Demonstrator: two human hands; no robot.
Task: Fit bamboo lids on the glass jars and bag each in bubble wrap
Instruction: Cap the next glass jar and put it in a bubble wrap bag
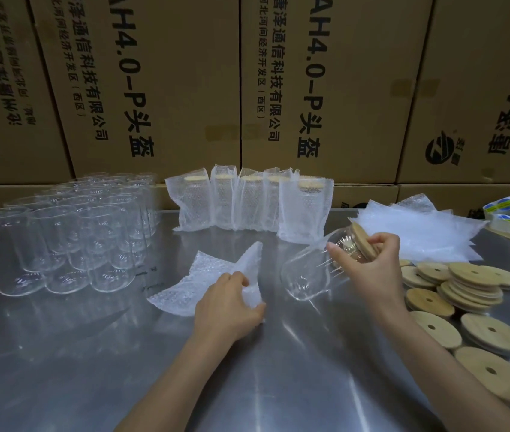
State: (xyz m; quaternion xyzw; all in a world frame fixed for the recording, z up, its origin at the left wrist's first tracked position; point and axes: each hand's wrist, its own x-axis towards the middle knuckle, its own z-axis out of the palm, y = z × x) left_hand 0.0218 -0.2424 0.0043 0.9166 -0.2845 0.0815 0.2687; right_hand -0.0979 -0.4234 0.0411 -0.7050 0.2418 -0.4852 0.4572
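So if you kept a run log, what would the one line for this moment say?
step: bagging | right hand: holds lidded jar tilted, above table | left hand: pinches bubble bag | done: bagged jars in back row

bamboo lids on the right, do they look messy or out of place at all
Somewhat messy: the round bamboo lids lie in a loose, slumped heap on the steel table, some overlapping and tilted, others flat and scattered toward the near edge. None looks damaged.

My two bare arms, seen from above

Left hand (pixel 227 302) and right hand (pixel 367 263): no sleeves, gloves, rings or watch.
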